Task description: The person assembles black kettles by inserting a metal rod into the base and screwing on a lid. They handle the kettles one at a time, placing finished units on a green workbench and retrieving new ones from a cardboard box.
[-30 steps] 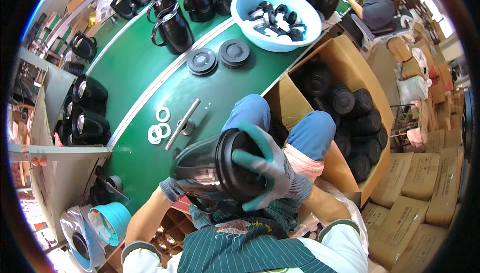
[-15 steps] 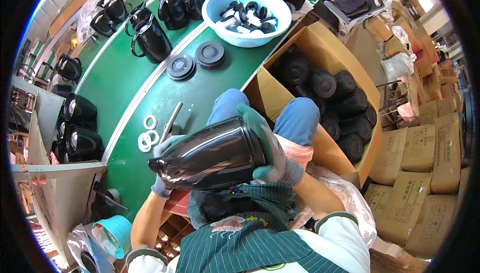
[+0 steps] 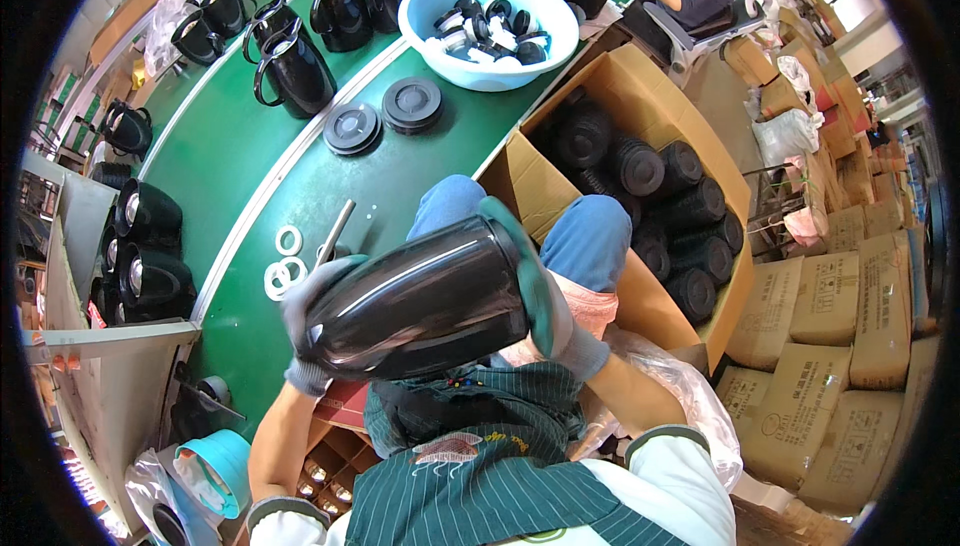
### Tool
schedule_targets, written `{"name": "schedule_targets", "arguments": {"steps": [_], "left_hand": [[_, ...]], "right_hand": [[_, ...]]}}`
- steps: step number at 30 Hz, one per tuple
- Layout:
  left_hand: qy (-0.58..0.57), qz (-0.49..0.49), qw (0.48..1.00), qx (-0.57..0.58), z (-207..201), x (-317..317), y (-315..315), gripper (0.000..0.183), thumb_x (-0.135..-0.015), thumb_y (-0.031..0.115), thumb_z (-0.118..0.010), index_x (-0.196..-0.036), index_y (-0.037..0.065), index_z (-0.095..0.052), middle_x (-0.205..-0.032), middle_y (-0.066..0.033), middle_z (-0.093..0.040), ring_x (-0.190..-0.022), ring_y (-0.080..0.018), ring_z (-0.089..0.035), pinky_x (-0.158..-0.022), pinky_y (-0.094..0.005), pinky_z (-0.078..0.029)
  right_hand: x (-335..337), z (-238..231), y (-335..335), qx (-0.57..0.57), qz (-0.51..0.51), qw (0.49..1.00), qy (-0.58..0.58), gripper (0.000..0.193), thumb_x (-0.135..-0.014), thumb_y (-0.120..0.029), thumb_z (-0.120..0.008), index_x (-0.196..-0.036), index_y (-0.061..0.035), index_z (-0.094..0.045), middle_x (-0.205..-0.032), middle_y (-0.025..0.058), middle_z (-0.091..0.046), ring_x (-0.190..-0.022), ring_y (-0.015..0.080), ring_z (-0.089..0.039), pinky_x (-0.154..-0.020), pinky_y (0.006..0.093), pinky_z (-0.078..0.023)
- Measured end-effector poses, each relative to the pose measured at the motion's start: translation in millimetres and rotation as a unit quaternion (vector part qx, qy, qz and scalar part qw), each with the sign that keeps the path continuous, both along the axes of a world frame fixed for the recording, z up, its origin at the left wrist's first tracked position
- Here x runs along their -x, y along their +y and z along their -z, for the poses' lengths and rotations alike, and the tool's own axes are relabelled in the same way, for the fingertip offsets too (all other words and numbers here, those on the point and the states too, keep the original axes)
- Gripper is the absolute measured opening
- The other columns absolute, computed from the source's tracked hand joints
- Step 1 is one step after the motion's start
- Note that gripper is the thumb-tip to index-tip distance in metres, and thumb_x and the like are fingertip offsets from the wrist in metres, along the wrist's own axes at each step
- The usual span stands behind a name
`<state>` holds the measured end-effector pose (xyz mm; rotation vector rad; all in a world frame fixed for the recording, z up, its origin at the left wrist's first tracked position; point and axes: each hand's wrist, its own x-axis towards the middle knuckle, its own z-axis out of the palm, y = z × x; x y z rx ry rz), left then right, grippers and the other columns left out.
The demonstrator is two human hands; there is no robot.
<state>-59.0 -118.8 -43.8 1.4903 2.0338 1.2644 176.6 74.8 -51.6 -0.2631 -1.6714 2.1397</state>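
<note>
Clamping a glossy black jug (image 3: pixel 420 301) sideways above the lap: left hand (image 3: pixel 318 321) fingers wrapped round the narrower end, right hand (image 3: pixel 542 291) fingers on the wide end, tips partly hidden. White rings (image 3: pixel 288 241) and metal rod (image 3: pixel 337 230) on green tabletop (image 3: pixel 370 176), just past left hand. Carton (image 3: pixel 530 184) of round black parts (image 3: pixel 640 166) sits right.

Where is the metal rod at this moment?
In the head view, the metal rod is left of centre over the green tabletop, just right of the white rings and beyond the left hand.
</note>
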Motion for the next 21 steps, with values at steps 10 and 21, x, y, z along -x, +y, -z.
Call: {"name": "schedule_targets", "arguments": {"steps": [10, 21], "left_hand": [[-0.413, 0.02, 0.909, -0.051, 90.9, 16.7, -31.7, 0.053, -0.094, 0.018, -0.073, -0.141, 0.0, -0.056, -0.132, -0.0145, -0.066, -0.115, -0.0245, -0.066, -0.102, -0.0371, -0.054], [-0.263, -0.087, 0.957, -0.091, 54.1, 18.2, -15.3, 0.037, -0.086, 0.016, -0.077, -0.116, -0.004, -0.071, -0.113, -0.0144, -0.076, -0.101, -0.0207, -0.071, -0.091, -0.0332, -0.055]], "right_hand": [[-5.0, 11.4, 4.5, -0.332, 0.081, 0.936, 0.089, 0.098, -0.099, -0.065, -0.053, -0.164, -0.0011, -0.019, -0.168, 0.0265, -0.023, -0.156, 0.0395, -0.025, -0.125, 0.046, -0.022], [-4.5, -19.0, -8.2, -0.259, 0.079, 0.962, 0.045, 0.084, -0.102, -0.047, -0.056, -0.164, -0.0034, -0.021, -0.165, 0.027, -0.027, -0.153, 0.0415, -0.028, -0.125, 0.0462, -0.022]]}}
